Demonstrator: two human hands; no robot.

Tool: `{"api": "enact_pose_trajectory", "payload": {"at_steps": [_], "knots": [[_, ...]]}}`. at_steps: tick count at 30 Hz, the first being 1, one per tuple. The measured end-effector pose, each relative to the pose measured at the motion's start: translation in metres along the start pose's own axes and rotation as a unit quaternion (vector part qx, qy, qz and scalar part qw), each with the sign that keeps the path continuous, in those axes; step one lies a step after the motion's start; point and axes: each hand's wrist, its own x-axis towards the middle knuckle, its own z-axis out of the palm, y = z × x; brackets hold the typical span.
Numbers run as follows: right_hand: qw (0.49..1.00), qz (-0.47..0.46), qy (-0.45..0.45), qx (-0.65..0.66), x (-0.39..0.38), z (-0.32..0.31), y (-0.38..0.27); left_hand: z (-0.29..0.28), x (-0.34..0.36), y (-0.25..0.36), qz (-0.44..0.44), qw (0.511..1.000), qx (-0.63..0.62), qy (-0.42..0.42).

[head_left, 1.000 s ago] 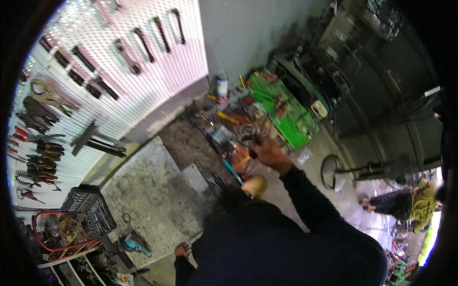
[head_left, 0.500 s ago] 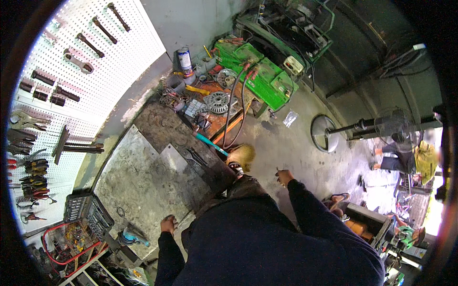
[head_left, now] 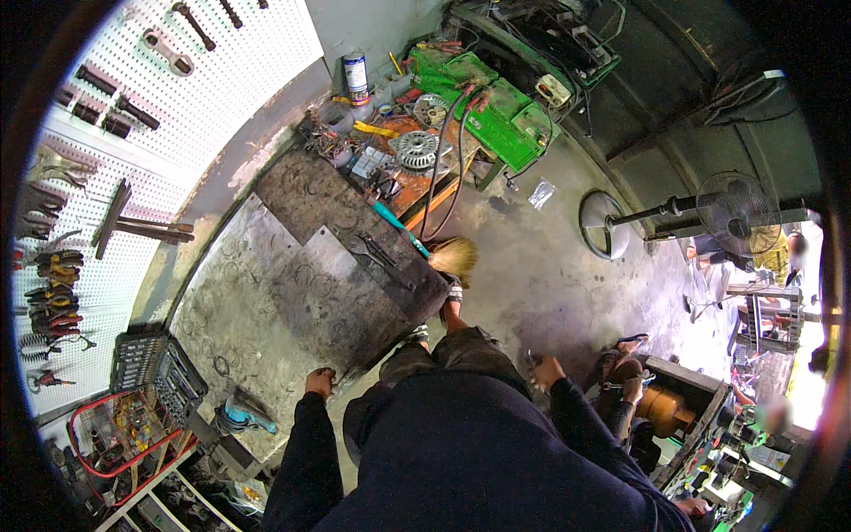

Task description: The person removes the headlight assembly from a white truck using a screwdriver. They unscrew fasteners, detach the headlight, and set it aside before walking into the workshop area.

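Observation:
My left hand (head_left: 320, 382) hangs beside the front edge of the steel-topped workbench (head_left: 257, 301), its fingers curled in and nothing visible in them. My right hand (head_left: 546, 374) is over the floor in front of my right side. Its fingers are closed on a small grey metal piece (head_left: 533, 358), whose kind is too small to tell. Tongs-like dark tools (head_left: 372, 252) lie on the bench. Near its left end are a blue power tool (head_left: 248, 415) and an opened socket set (head_left: 158, 377).
A broom (head_left: 452, 257) leans at the bench corner. Beyond stand a cluttered orange table (head_left: 448, 158) and a green metal cabinet (head_left: 501, 115). A pedestal fan (head_left: 736, 213) stands right. Another person's hand (head_left: 631, 388) holds a wrench (head_left: 612, 386) beside an orange-brown cylinder (head_left: 665, 410). Pegboard tools (head_left: 115, 115) hang left.
The view has shifted, showing more of my legs. My right hand has drawn back toward my body. The other person's hand with the wrench has come into sight at right.

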Motion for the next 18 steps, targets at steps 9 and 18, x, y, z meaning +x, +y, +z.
{"api": "enact_pose_trajectory", "payload": {"at_steps": [9,18], "knots": [[0.763,-0.012,0.32,-0.562,-0.03,-0.048,0.091,0.05,0.027,-0.021,0.038,0.964,0.258,-0.045],[0.748,-0.23,0.397,-0.48,-0.082,-0.085,-0.027,0.178,-0.034,0.08,0.149,0.969,0.195,-0.001]]}}
